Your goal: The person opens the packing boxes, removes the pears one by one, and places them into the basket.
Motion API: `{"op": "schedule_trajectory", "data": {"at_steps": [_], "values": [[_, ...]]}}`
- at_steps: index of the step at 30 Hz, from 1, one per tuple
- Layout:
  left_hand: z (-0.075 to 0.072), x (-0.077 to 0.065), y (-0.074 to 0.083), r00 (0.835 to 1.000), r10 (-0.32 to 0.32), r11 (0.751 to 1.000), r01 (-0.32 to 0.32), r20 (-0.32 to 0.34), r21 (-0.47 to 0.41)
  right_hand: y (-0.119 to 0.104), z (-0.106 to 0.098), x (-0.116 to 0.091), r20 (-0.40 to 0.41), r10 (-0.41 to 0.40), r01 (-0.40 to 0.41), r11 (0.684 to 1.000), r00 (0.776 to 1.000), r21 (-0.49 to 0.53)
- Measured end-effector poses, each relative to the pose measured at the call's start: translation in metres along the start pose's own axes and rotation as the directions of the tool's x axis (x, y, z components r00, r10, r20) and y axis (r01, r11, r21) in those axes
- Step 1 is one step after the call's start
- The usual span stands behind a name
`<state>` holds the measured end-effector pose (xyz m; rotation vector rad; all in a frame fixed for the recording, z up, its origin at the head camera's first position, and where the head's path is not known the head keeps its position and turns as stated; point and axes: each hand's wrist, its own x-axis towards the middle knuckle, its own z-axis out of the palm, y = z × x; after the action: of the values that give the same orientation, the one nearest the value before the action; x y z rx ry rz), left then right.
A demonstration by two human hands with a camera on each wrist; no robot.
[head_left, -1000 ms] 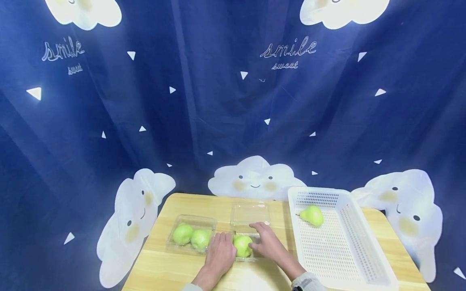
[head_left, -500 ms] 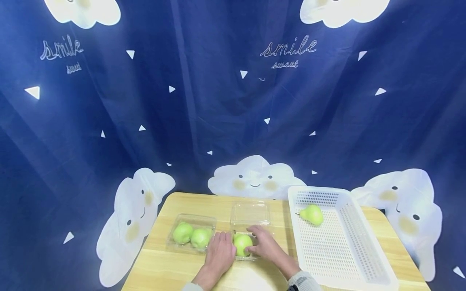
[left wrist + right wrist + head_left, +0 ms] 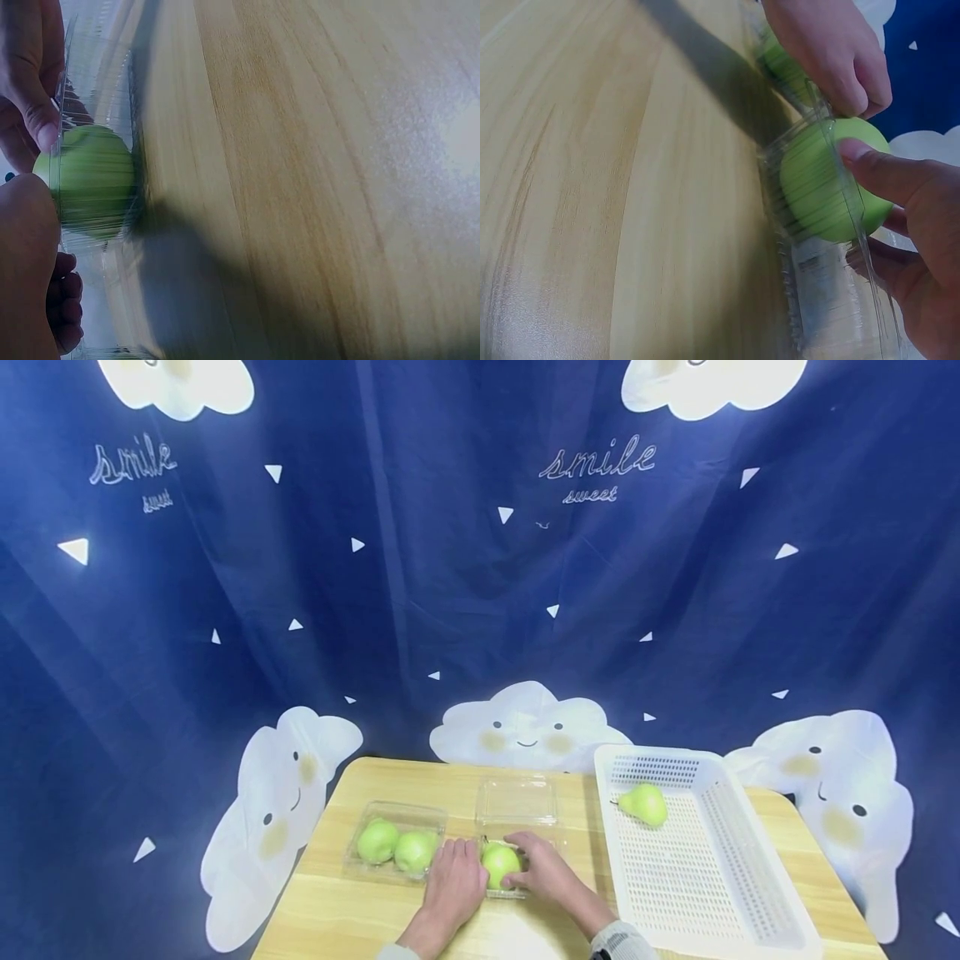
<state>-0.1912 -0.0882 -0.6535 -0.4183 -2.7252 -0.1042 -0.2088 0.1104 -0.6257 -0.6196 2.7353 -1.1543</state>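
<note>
A clear plastic box (image 3: 802,281) stands at the table's front middle, its lid (image 3: 517,799) folded open behind it. At its left end lies a green pear (image 3: 500,863), its stem pointing away. My right hand (image 3: 546,870) holds this pear, thumb on the near side at the rim and fingers round the far side. My left hand (image 3: 454,881) grips the box's left edge with curled fingers, close against the pear. In the left wrist view, the pear (image 3: 94,180) shows through the ribbed wall, with the right hand (image 3: 30,75) above it.
Left of my left hand, a second clear box (image 3: 367,817) holds two green fruits (image 3: 377,841). A white perforated basket (image 3: 757,860) on the right contains one pear (image 3: 643,804). A blue curtain (image 3: 480,568) hangs behind the wooden table (image 3: 322,906).
My right hand has moved left, and its thumb and fingers have come in round the pear. The left hand has stayed at the box's edge.
</note>
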Motion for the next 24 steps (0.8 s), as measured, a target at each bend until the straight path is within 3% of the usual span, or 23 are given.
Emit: {"op": "schedule_trajectory", "data": {"at_steps": [7, 17, 24], "values": [[0.0005, -0.0005, 0.0002, 0.999, 0.005, 1.0, -0.005, -0.041, 0.005, -0.0009, 0.0016, 0.0012, 0.035, 0.004, -0.005, 0.999, 0.999, 0.037], [0.0, 0.0009, -0.0004, 1.0, -0.013, 1.0, 0.013, 0.018, -0.008, -0.003, -0.0029, 0.0012, 0.056, -0.009, 0.01, 1.0, 0.998, -0.015], [-0.001, 0.0005, 0.0007, 0.999, 0.002, 1.0, -0.001, -0.035, 0.004, -0.0016, -0.0054, 0.0003, 0.055, -0.025, 0.028, 0.998, 0.998, -0.055]]}}
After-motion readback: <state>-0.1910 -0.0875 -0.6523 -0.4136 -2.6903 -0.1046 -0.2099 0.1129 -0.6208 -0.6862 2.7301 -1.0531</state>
